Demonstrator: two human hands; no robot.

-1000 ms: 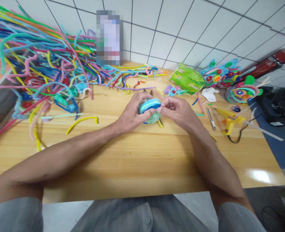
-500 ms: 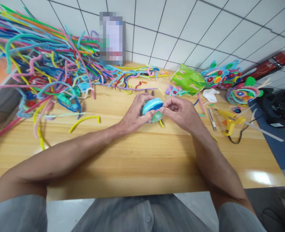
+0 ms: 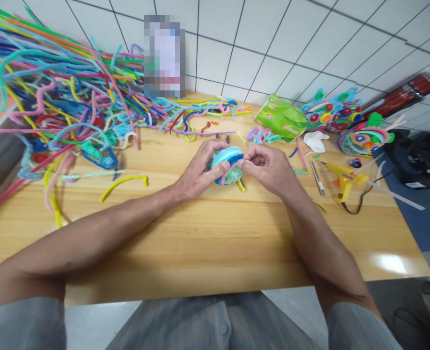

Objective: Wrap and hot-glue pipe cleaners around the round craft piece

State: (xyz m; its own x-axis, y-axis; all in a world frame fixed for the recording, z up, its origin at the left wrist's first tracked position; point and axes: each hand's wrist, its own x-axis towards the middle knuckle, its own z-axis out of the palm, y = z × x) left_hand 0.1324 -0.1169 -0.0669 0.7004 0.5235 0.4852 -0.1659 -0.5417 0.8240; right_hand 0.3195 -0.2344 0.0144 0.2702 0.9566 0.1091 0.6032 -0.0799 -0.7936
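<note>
My left hand [image 3: 200, 170] is closed round a ball-like craft piece [image 3: 229, 156] wound with light and dark blue pipe cleaners, its lower side green and white. Along the lower side of the piece runs a pink pipe cleaner [image 3: 232, 171], pressed by my left thumb. At the right edge my right hand [image 3: 264, 165] pinches with thumb and forefinger, by the end of that pink strip; the fingertips hide the end itself. Under the piece lies a tool with a yellow handle [image 3: 241, 185] and two dark tips, mostly covered.
A tangled heap of pipe cleaners [image 3: 72, 92] fills the left. A bent yellow pipe cleaner [image 3: 123, 183] lies nearer. To the right are a green packet [image 3: 280, 118], finished colourful heads [image 3: 364, 138], a craft knife [image 3: 317, 178] and a yellow glue gun [image 3: 342, 180] with its cord.
The craft piece has turned slightly in my left hand, so more of the pink strip and green underside shows. The whole view has shifted a little. Both hands keep their hold.
</note>
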